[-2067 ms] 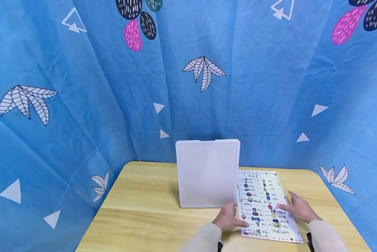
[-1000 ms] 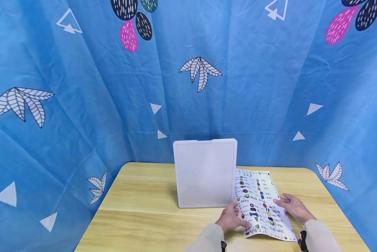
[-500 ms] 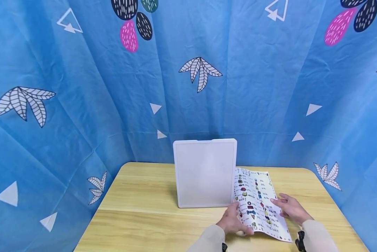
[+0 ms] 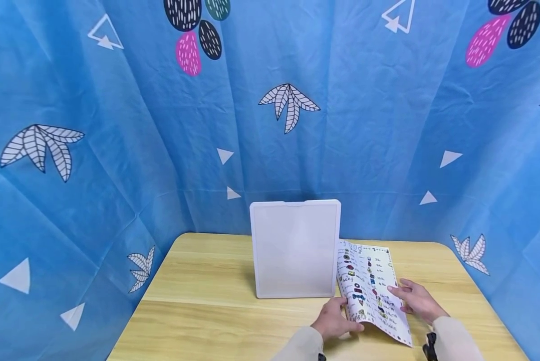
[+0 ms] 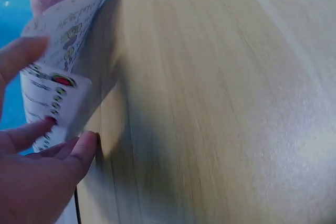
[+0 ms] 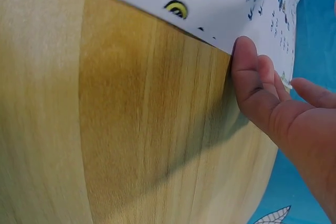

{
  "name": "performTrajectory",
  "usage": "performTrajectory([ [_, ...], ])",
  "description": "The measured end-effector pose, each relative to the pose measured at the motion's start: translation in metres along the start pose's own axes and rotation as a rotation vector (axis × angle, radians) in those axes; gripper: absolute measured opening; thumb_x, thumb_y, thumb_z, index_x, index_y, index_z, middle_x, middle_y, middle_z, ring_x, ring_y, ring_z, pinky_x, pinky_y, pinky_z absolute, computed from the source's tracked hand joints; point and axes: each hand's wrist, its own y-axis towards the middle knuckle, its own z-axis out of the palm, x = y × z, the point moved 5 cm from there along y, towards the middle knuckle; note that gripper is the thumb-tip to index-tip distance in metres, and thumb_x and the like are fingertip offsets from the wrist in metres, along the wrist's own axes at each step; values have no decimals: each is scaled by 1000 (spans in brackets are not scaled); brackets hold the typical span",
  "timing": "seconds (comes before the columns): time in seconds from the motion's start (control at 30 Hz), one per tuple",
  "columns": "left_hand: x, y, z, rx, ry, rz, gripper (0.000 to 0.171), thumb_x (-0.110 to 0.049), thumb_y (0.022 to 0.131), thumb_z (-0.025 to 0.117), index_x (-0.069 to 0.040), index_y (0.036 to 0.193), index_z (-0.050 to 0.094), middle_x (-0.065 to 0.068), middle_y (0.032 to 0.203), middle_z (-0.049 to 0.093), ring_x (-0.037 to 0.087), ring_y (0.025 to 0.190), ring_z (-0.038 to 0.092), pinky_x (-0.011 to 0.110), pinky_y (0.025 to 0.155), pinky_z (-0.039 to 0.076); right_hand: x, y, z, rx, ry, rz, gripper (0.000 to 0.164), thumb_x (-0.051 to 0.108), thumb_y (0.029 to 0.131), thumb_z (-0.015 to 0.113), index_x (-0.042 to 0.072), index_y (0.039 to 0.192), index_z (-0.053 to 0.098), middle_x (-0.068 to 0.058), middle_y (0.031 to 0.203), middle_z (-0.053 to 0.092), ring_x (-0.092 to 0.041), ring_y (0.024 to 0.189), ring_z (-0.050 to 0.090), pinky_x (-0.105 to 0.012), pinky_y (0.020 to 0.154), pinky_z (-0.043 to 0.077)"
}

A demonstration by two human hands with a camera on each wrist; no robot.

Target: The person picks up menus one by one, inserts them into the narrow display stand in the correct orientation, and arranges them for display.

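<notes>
A hand-drawn food menu sheet (image 4: 375,296) with small coloured pictures and prices lies on the wooden table, its lower part bowed up off the surface. At its lower left edge, my left hand (image 4: 334,319) holds the paper, with the thumb on one side and fingers on the other. The left wrist view has the menu's edge curling over between those digits. My right hand (image 4: 420,301) holds the right edge, with fingertips (image 6: 244,51) meeting the paper. The menu's upper left corner is hidden behind a white framed panel (image 4: 295,249), which stands upright.
The light wooden table (image 4: 198,291) has rounded far corners, and bare wood spreads left of the panel. Blue patterned cloth (image 4: 364,165) hangs behind the table and on both sides.
From lying nearly flat, the menu has come to bow upward along its near edge and has shifted left. My right hand has moved left with it; the panel stays in place.
</notes>
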Motion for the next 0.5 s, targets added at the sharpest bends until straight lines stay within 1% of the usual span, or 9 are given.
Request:
performTrajectory([
  [0.07, 1, 1, -1, -4, -101, -6, 65, -16, 69, 92, -5, 127, 63, 13, 121, 64, 32, 112, 60, 46, 99, 48, -1, 1, 0, -3, -2, -5, 92, 38, 98, 64, -22, 147, 13, -47, 140, 31, -22, 89, 60, -35, 74, 56],
  [0.13, 0, 2, -3, 1, -206, -1, 62, -16, 74, 89, -5, 128, 61, 17, 122, 63, 35, 112, 60, 49, 98, 49, -2, 1, 0, -10, -2, -6, 91, 37, 98, 64, -22, 147, 15, -46, 140, 33, -22, 91, 60, -35, 74, 56],
  [0.2, -3, 3, -5, 2, -300, 4, 60, -14, 76, 87, -7, 128, 59, 15, 118, 62, 32, 107, 61, 48, 95, 50, -3, 2, 0, -14, -12, -9, 89, 36, 99, 63, -22, 146, 16, -47, 140, 33, -23, 95, 61, -35, 75, 56],
  [0.27, -5, 4, -7, -11, -380, 9, 58, -10, 76, 86, -7, 126, 58, 11, 113, 62, 27, 102, 62, 44, 93, 51, -5, 3, 0, -21, -15, -7, 90, 37, 98, 65, -22, 146, 17, -46, 141, 33, -24, 100, 60, -35, 75, 56],
  [0.33, -7, 6, -10, -48, -440, 13, 54, -6, 77, 85, -5, 124, 59, 8, 111, 64, 22, 100, 63, 39, 92, 52, -5, 4, 0, -23, -20, -8, 91, 38, 98, 65, -22, 146, 17, -46, 141, 32, -27, 103, 60, -35, 76, 56],
  [0.37, -8, 7, -12, -71, -478, 13, 51, -4, 78, 83, -3, 123, 59, 5, 107, 65, 19, 95, 64, 36, 88, 53, -6, 5, 0, -24, -24, -8, 91, 39, 98, 64, -22, 146, 17, -46, 142, 31, -27, 105, 59, -35, 76, 56],
  [0.43, -10, 9, -16, -133, -517, 32, 45, -1, 82, 79, 1, 123, 59, 7, 105, 67, 18, 92, 66, 32, 85, 55, -6, 5, 0, -26, -21, -6, 91, 39, 97, 65, -22, 146, 17, -46, 142, 30, -28, 106, 59, -35, 76, 56],
  [0.5, -13, 10, -21, -203, -532, 43, 39, 1, 87, 73, 4, 123, 58, 10, 104, 70, 19, 90, 67, 31, 80, 57, -6, 5, 0, -29, -23, -3, 90, 39, 98, 64, -22, 146, 17, -47, 143, 29, -28, 106, 58, -34, 75, 56],
])
